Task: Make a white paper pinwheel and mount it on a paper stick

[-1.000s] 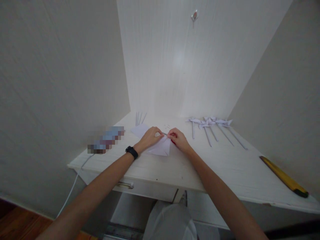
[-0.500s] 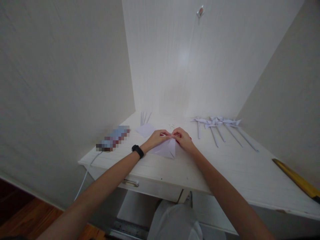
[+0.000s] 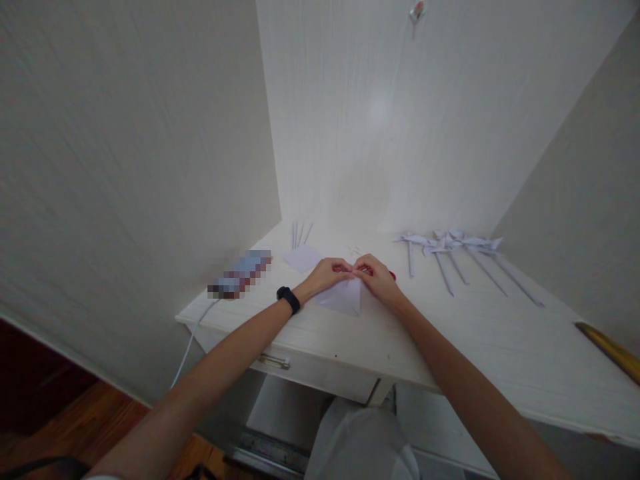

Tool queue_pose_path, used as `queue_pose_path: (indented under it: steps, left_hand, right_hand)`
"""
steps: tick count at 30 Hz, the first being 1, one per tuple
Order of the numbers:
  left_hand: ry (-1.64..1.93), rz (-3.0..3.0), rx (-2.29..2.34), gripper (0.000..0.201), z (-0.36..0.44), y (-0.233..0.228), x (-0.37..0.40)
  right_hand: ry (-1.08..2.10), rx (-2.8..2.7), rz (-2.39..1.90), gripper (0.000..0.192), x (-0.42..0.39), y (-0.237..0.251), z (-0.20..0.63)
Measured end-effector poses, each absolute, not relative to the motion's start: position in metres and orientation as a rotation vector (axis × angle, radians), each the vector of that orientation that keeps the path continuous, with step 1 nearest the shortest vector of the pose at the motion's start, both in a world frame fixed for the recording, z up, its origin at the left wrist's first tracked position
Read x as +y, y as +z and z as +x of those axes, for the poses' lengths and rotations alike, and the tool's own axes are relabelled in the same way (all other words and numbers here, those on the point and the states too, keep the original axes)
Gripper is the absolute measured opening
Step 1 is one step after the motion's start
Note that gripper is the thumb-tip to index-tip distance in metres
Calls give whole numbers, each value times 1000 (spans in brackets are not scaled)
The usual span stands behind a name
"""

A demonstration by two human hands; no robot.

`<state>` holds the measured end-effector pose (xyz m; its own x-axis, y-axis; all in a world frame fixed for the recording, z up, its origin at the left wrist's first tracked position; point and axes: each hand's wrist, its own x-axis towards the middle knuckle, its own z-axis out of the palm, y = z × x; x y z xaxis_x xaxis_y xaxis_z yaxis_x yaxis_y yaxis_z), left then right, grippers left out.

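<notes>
A white sheet of paper [image 3: 345, 299] slants down toward me, its far corner pinched between my two hands. My left hand [image 3: 329, 272], with a black band on the wrist, is closed with thumb and fingers on that corner. Right against it, my right hand [image 3: 376, 277] pinches the same spot; the fingertips of both hands meet there. What the fingertips do to the paper is too small to make out. Something red [image 3: 393, 275] shows just beyond my right hand, mostly hidden. Behind my left hand lies another white paper piece [image 3: 302, 257].
Thin paper sticks [image 3: 300, 235] lie at the back left. Several paper pinwheels [image 3: 453, 243] on paper stems lie at the back right. A blurred-out device [image 3: 241, 273] with a white cable [image 3: 195, 327] is at left. A yellow tool [image 3: 607, 348] rests by the right wall.
The whole view has shifted, so the desk and things sit a little further right. Both hands keep their pinch on the paper, with only slight movement of the fingers.
</notes>
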<state>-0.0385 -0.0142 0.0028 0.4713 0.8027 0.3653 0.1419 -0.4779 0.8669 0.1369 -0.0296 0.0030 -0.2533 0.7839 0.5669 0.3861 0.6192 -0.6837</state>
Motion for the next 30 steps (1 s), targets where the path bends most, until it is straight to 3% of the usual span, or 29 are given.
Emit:
queue_pose_path:
  steps: [22, 30]
  left_hand:
    - [1068, 1984, 878, 17, -43, 7, -15]
    - [1307, 1986, 1091, 14, -52, 7, -6]
  right_hand:
    - [327, -2027, -981, 9, -36, 8, 137]
    - [11, -2058, -1408, 13, -37, 8, 151]
